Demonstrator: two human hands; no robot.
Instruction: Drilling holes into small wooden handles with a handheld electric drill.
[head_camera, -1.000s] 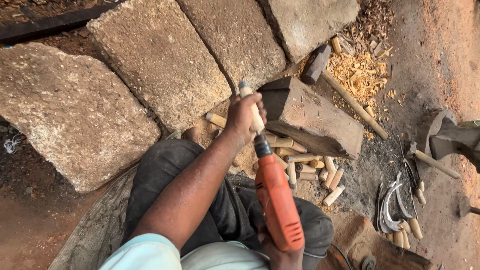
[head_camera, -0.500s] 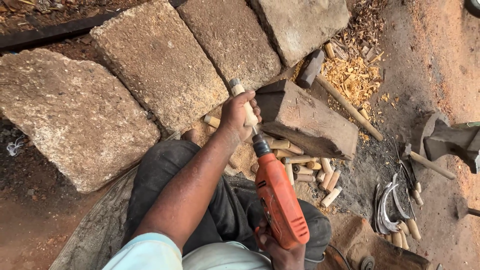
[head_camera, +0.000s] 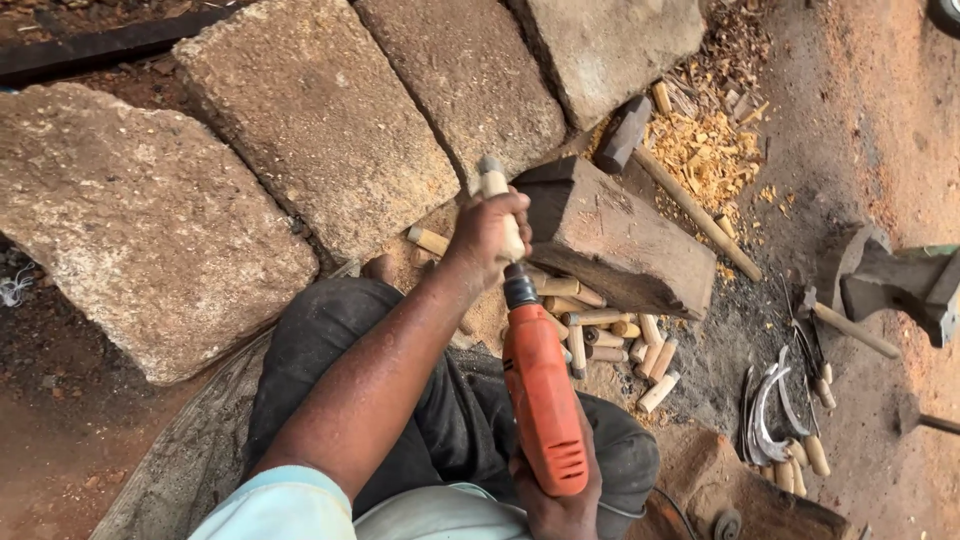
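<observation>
**Handle braced against the block, drill lined up behind it**

Your left hand (head_camera: 490, 235) was clenched around a short pale wooden handle (head_camera: 497, 205), its grip wrapped about the middle so that only the rounded, metal-ringed top showed above the fingers. You held it upright beside the dark wooden block (head_camera: 615, 235), most likely so the block could steady it against the push of the tool. Your right hand (head_camera: 555, 500) grasped the rear of the orange electric drill (head_camera: 540, 400), low by your lap, with the chuck pointing up into the handle's lower end; holding both in one straight line probably kept the bit centred in the wood.

The turned handle blanks (head_camera: 605, 335) lay heaped on the ground at the foot of the block, within easy reach of the left hand. Further right, curved sickle blades (head_camera: 765, 415) lay together on the dirt, some with handles on. A hammer (head_camera: 625, 135) rested against the block's far side near a scatter of wood chips (head_camera: 710, 150), well clear of the drill. Large stone slabs (head_camera: 310, 120) bordered the spot.
</observation>
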